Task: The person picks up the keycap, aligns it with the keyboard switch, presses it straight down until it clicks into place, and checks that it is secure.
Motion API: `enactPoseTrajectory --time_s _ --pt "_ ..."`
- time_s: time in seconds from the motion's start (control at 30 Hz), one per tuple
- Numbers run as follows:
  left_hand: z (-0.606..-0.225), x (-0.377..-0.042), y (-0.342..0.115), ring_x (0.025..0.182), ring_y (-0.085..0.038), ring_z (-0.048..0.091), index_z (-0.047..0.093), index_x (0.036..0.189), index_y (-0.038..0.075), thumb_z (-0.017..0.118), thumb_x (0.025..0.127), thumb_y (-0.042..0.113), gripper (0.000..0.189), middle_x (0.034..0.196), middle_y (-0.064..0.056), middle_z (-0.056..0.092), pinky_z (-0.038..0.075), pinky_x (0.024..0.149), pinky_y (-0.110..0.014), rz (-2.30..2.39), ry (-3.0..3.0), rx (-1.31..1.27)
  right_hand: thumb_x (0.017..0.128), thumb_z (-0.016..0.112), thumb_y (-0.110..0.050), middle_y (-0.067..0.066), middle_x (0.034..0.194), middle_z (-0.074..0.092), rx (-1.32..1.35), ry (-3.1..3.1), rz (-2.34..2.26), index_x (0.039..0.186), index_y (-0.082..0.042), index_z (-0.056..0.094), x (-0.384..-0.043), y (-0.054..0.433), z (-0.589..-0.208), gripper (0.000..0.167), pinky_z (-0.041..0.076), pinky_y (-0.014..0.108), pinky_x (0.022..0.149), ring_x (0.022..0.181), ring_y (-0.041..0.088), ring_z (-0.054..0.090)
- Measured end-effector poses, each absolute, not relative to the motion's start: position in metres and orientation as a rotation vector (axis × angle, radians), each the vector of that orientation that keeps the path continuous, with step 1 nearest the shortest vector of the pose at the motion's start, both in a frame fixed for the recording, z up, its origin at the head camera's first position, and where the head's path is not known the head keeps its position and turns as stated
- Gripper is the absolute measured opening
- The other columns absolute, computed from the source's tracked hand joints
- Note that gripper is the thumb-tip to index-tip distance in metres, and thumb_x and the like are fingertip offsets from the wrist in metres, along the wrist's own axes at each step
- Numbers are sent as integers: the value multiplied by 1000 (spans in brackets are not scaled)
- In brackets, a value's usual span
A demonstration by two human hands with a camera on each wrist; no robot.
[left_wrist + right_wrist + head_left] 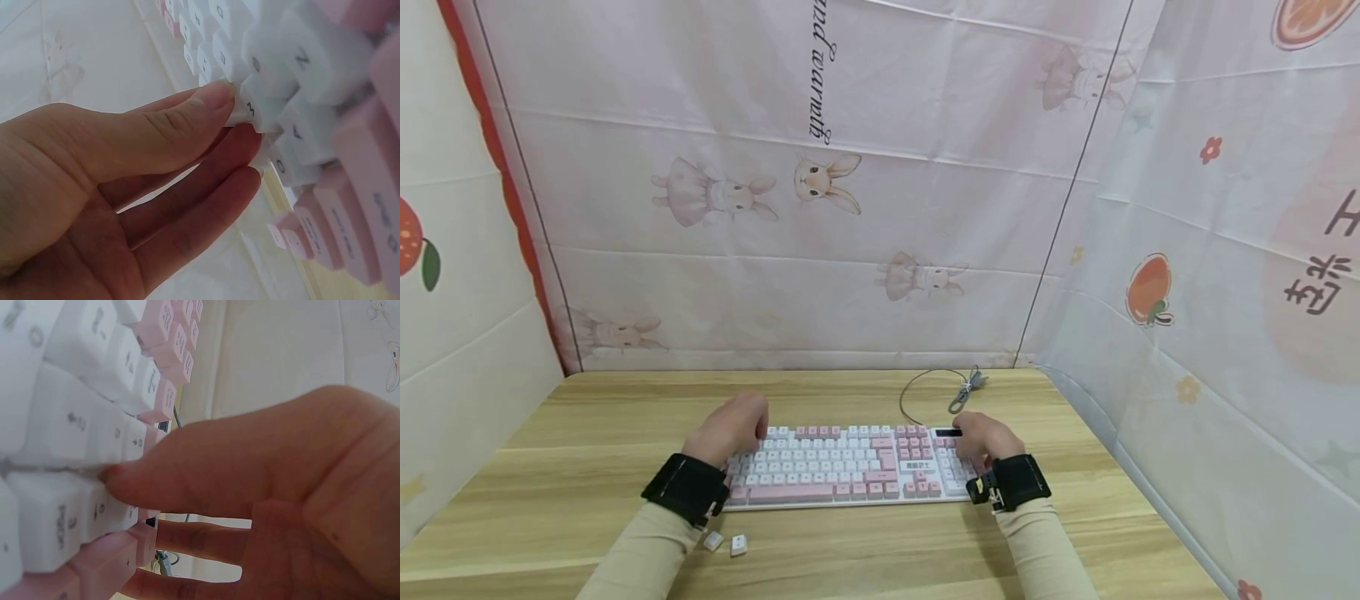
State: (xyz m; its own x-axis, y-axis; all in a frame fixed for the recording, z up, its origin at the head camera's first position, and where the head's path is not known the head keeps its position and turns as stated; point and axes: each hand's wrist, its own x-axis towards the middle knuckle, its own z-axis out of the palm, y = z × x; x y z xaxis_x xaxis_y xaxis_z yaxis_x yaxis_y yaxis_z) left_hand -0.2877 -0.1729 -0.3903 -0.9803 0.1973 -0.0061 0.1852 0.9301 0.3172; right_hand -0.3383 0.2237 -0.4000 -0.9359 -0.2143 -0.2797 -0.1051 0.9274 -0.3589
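Observation:
A white and pink keyboard (pixel 820 467) lies flat, with a hand at each end. At its left end is my left hand (pixel 730 429). In the left wrist view, its thumb and fingertips pinch a white keycap (pixel 239 114) next to the W key, mostly covered by the fingers. My right hand (pixel 988 437) grips the number pad end. In the right wrist view, the thumb tip lies against the white number keys (pixel 94 500), with other fingers toward the far edge; their tips are partly hidden. Two loose white keycaps (pixel 739 545) lie below the keyboard's left end.
The keyboard rests on a wood-grain table (pixel 850 558). Behind it a grey cable (pixel 966 390) lies coiled and tied. Printed fabric (pixel 850 317) hangs along the back and both sides. Black bands (pixel 688 487) circle both wrists.

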Motion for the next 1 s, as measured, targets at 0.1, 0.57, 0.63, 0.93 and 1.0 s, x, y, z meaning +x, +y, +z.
enactPoseTrajectory --time_s 0.1,0.57,0.63,0.93,1.0 --pt "-390 -288 -173 71 -19 56 74 77 7 78 76 -12 19 78 -3 65 49 64 -33 482 3044 290 84 64 3 17 125 66 -233 2767 -499 136 0 61 -338 224 -400 52 56 38 57 87 26 63" --pt "-391 -290 -170 71 -19 56 72 76 7 77 77 -11 19 76 -3 64 49 64 -33 471 3051 275 85 63 3 16 121 67 -239 2772 -488 134 0 62 -339 224 -400 49 56 37 57 86 25 62" --pt "-391 -290 -170 70 -19 56 72 75 7 77 77 -11 19 76 -3 64 49 63 -33 473 3062 272 85 63 3 16 121 67 -233 2772 -488 134 0 62 -339 224 -400 49 56 37 57 86 25 62" --pt "-392 -290 -169 69 -19 55 72 73 7 79 75 -12 20 75 -3 63 48 62 -32 469 3083 256 85 63 3 17 125 66 -235 2765 -483 137 1 60 -339 224 -400 51 56 37 58 88 26 63" --pt "-391 -289 -169 69 -19 54 71 73 6 79 75 -12 20 75 -3 63 48 62 -32 471 3086 254 86 63 3 17 125 66 -235 2767 -484 137 1 60 -339 224 -400 51 56 37 58 88 26 62"
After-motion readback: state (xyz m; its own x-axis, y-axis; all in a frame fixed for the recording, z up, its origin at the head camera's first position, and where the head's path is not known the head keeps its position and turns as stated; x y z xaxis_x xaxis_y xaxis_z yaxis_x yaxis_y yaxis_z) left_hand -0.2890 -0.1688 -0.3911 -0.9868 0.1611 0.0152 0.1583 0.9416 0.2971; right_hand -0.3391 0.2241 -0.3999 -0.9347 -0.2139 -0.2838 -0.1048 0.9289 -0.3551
